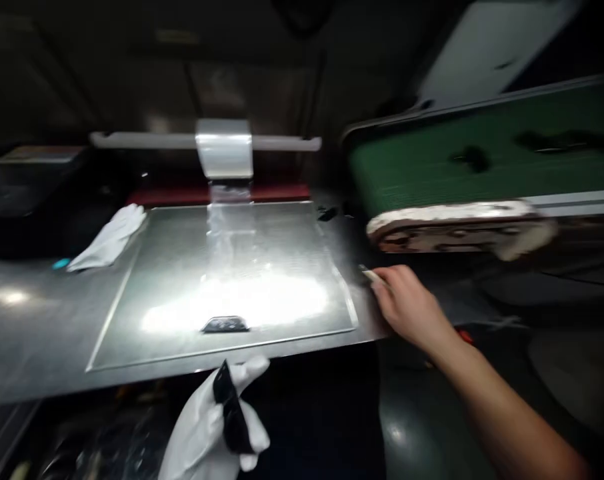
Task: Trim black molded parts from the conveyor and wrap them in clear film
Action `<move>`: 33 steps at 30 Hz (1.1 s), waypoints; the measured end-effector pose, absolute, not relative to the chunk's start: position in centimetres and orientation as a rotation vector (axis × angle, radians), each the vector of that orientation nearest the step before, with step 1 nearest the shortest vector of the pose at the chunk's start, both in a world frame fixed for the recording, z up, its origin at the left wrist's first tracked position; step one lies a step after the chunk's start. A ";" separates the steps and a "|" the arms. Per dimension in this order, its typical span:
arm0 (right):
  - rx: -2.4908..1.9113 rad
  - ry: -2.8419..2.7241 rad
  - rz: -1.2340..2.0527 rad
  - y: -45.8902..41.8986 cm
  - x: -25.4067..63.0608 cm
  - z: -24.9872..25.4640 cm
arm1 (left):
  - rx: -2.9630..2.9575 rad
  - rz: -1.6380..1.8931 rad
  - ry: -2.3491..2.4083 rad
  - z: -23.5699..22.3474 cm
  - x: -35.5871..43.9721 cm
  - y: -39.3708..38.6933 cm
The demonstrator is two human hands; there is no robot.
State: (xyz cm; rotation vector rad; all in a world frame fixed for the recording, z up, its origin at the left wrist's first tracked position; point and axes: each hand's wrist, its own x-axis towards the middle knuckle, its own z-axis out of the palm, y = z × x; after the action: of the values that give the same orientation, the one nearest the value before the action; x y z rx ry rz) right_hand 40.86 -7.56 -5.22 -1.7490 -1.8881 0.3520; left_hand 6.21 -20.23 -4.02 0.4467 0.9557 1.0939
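Note:
My left hand (202,430), in a white glove, grips a narrow black part (233,413) in front of the table's near edge. My bare right hand (407,303) is closed around a thin pale tool (371,274) at the right side of the table; motion blur hides its exact kind. Between the hands, a small dark piece (225,325) lies near the front of a clear sheet (177,253) on the metal table. From a roll of clear film (225,150) on a white bar, a strip hangs down onto the sheet.
An empty-looking white glove (109,237) lies left of the sheet, beside a small turquoise object (61,264). At the right, a green conveyor belt (412,173) carries dark parts (472,159); its pale worn end (452,212) juts out near my right hand. A red strip (182,196) runs behind the sheet.

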 end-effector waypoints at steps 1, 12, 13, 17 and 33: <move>-1.705 -1.922 0.376 -8.0 39.9 -4.9 | 0.446 1.159 0.911 -4.3 5.9 -20.1; -0.739 -2.364 1.074 -11.9 24.7 0.7 | 0.477 1.238 0.611 -5.0 5.0 -19.9; -0.730 -2.382 1.051 -11.8 24.5 0.7 | 0.482 1.250 0.598 -5.0 5.1 -19.9; -0.722 -2.432 0.981 -11.8 24.5 0.6 | 0.485 1.272 0.615 -5.0 4.8 -19.8; -0.814 -2.416 0.970 -12.8 24.6 0.5 | 0.556 1.091 0.657 -4.7 3.5 -19.3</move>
State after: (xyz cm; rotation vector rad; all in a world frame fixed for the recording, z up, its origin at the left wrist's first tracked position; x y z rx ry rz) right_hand 24.59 -12.79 0.50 -0.8138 -2.4159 0.9702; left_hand 3.54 -19.32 -4.75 0.5557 0.6569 1.0909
